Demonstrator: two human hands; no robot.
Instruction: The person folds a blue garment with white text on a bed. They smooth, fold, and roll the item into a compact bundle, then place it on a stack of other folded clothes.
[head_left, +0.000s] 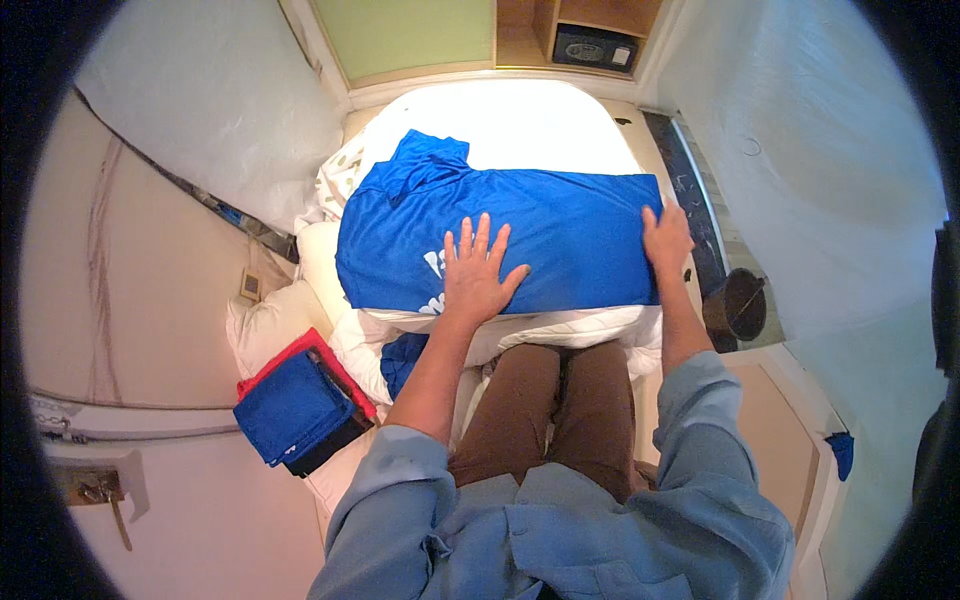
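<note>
A blue T-shirt (570, 232) with white lettering lies on a white padded surface (517, 112) before me, folded lengthwise, its sleeve at the upper left. My left hand (480, 281) rests flat on the lower middle of the shirt, fingers spread, partly over the lettering. At the right edge of the cloth is my right hand (667, 236), with thumb and fingers around the hem; whether it pinches the cloth cannot be told. Down to the left sits a stack of folded garments, a blue one (296, 405) on top and a red one (322, 341) showing beneath it.
More dark blue cloth (405, 364) lies beside my left forearm. White pillows (274, 326) are at the left. A dark bucket (735, 304) stands on the floor at the right. A black safe (592, 49) sits in a wooden shelf beyond. Walls rise on both sides.
</note>
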